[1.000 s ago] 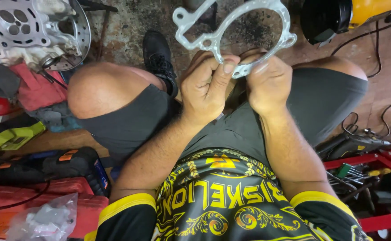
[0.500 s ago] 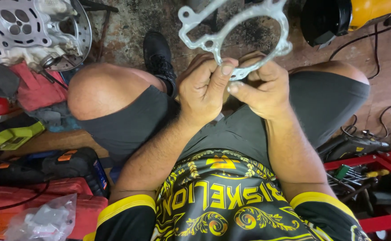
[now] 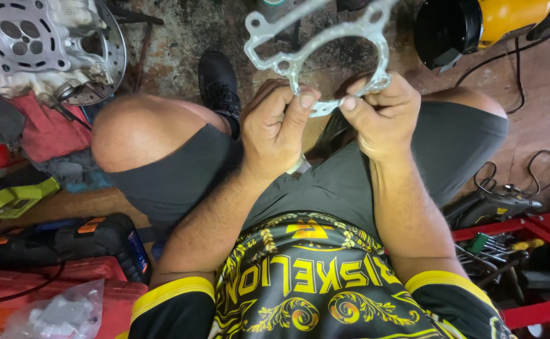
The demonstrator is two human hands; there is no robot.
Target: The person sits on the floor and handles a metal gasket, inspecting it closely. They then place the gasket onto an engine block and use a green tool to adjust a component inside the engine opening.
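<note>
I hold a thin pale metal gasket, a ring with bolt-hole lugs around it, up in front of me over my knees. My left hand pinches its lower left edge between thumb and fingers. My right hand grips the lower right edge, thumb on the rim. The gasket's top reaches the upper edge of the view. I am seated, in dark grey shorts and a black and yellow shirt, and a black shoe shows on the floor below the gasket.
A grey engine cylinder head with a brake disc behind it lies at the upper left on red cloth. A yellow and black machine sits upper right. A black power tool and red cases lie at left; a red rack with tools stands at right.
The gasket has turned a little in my hands and my right hand's fingers have shifted along its lower right edge. The view has drifted slightly.
</note>
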